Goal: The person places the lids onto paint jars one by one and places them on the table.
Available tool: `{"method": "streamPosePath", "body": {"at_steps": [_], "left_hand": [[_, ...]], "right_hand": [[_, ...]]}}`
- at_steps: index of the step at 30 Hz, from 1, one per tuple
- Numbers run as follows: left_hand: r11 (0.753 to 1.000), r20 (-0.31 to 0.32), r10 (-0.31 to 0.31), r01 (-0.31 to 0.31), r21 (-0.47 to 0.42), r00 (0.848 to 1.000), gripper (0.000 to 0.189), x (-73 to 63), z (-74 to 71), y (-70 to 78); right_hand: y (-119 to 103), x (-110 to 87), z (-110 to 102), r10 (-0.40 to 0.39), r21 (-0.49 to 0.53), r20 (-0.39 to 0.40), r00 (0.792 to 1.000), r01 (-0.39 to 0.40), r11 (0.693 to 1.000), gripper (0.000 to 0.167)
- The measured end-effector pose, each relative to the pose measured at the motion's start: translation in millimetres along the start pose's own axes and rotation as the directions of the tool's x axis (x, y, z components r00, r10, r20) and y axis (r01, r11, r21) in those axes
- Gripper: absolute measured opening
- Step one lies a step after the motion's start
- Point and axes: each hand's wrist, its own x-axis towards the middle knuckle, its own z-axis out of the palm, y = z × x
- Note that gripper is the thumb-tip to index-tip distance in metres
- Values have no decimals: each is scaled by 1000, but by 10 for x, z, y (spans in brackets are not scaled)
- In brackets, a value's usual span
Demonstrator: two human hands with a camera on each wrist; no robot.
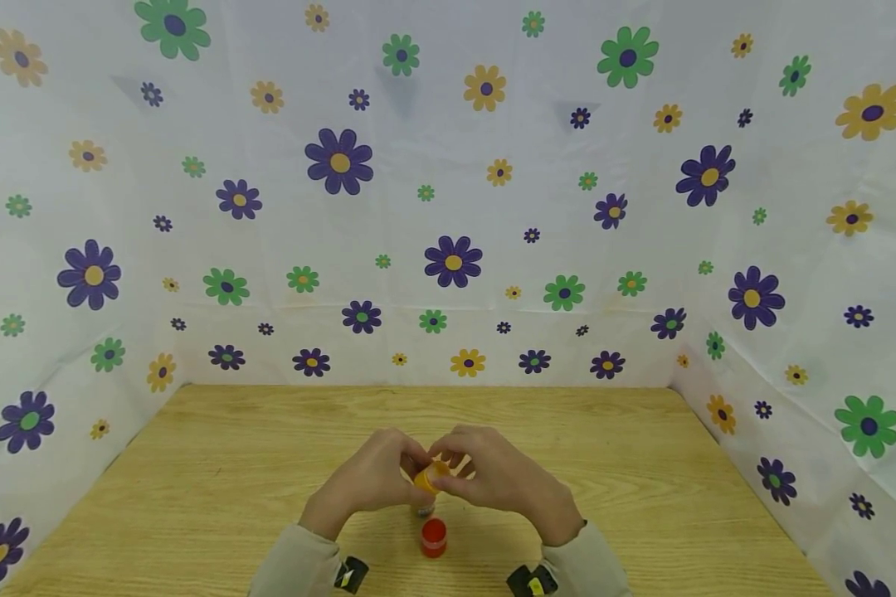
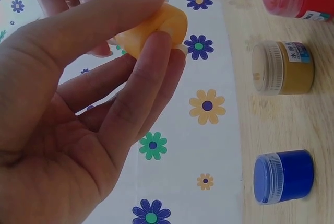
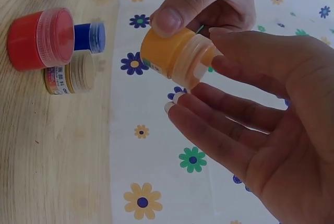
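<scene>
My left hand (image 1: 377, 473) grips an orange paint jar (image 3: 167, 51) by its coloured base, thumb on one side and fingers on the other. At the jar's clear lid (image 3: 192, 63), the thumb and forefinger of my right hand (image 1: 496, 477) pinch the rim, while its other fingers extend below. Both hands hold the jar tilted, above the table. In the left wrist view, the orange base (image 2: 151, 28) shows between my left thumb and fingertips, and the lid is hidden there.
On the wooden table (image 1: 269, 423) stand a red paint jar (image 1: 433, 537), a yellow-brown one (image 2: 297, 67) and a blue one (image 2: 296, 176), all lidded. They stand in a row close to me. Flower-printed white cloth (image 1: 418, 224) encloses the back and sides.
</scene>
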Motion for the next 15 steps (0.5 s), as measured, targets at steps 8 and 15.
{"method": "streamPosePath", "body": {"at_steps": [8, 15], "left_hand": [[1000, -6, -6, 6, 0, 1000, 28, 0, -6, -27], [1000, -4, -2, 2, -15, 1000, 28, -6, -12, -21]], "right_hand": [[11, -2, -1, -56, 4, -8, 998, 56, 998, 26], [7, 16, 13, -53, -8, 19, 998, 53, 999, 24]]}}
